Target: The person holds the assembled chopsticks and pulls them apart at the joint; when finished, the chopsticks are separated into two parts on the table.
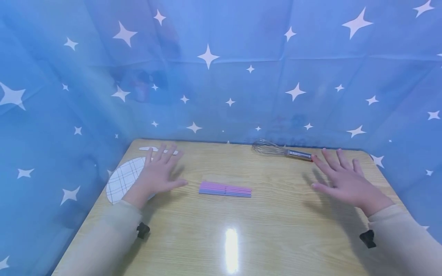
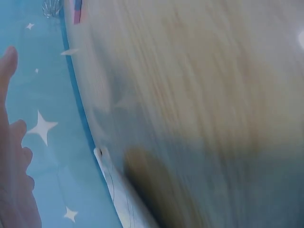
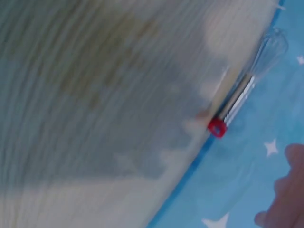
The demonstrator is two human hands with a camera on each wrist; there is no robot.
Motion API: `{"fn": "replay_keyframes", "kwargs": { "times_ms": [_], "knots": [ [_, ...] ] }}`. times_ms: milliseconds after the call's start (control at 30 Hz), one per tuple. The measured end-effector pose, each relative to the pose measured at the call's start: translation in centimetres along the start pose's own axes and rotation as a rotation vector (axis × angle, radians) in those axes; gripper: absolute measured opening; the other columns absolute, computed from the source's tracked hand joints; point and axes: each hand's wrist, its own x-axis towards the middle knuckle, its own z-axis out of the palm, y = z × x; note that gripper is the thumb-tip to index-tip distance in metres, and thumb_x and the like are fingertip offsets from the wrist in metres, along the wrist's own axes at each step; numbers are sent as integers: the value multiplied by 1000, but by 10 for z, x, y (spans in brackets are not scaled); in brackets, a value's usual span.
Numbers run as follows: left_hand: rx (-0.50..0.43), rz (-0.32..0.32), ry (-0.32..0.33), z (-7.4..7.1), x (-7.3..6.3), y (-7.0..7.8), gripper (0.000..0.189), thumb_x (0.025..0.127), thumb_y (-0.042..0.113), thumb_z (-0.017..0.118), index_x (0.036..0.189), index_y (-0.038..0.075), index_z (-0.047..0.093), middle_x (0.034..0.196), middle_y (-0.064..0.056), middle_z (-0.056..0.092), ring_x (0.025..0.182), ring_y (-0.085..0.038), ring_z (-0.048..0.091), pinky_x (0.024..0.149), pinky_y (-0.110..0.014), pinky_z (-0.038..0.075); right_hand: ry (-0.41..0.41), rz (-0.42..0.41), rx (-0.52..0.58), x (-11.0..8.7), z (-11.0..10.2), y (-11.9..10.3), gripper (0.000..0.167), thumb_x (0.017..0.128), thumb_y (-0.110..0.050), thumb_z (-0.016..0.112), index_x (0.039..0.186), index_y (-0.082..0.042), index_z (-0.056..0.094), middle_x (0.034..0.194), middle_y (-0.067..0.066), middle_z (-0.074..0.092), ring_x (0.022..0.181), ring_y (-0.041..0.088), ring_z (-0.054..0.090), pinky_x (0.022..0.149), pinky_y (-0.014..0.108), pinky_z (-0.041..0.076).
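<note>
My left hand (image 1: 155, 176), fingers spread, hovers above a flat white rounded piece (image 1: 126, 178) with a dark checked line pattern, hiding part of it. Behind those fingers lies a slim white piece (image 1: 148, 148), partly covered from sight. On the far right, my right hand (image 1: 348, 188) is also spread and holds nothing. Its index fingertip appears close to the red end of a wire whisk (image 1: 276, 149); the right wrist view shows the whisk's metal handle (image 3: 235, 102) apart from the fingers. Between the hands lies a row of thin pink, purple and blue sticks (image 1: 225, 189), like chopsticks.
A wooden table (image 1: 276, 230) carries everything, with a bright light reflection near its front. Blue cloth with white stars (image 1: 224, 84) hangs along the back and both sides. The whisk lies close to the back edge.
</note>
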Motion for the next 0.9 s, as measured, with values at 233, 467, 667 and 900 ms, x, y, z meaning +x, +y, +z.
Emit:
{"fn": "replay_keyframes", "kwargs": {
  "times_ms": [233,467,667,900],
  "knots": [
    [-43,46,60,12,7,15,104,90,81,59,170,21,29,177,-13,17,162,-44,6,122,-74,0,16,-64,356,10,17,-16,81,110,-31,58,173,-21,8,177,19,-3,156,54,-17,114,76,-18],
    [-180,90,25,19,11,27,101,92,73,67,169,19,32,178,-10,9,163,-41,0,125,-66,-1,86,-165,581,19,29,-34,73,109,-13,57,172,-14,20,178,14,4,159,51,-4,114,83,-4],
    [-256,125,32,24,11,32,100,90,66,74,167,17,35,178,-10,13,162,-43,6,123,-72,7,232,-191,587,25,44,-49,62,100,-3,70,158,-11,50,172,11,31,158,44,19,118,72,16],
    [-406,150,38,35,15,42,98,88,55,81,165,12,38,175,-16,22,158,-48,18,121,-74,16,195,-60,763,33,55,-63,43,106,-10,66,147,-5,59,165,16,42,154,46,28,114,77,24]
  ]
}}
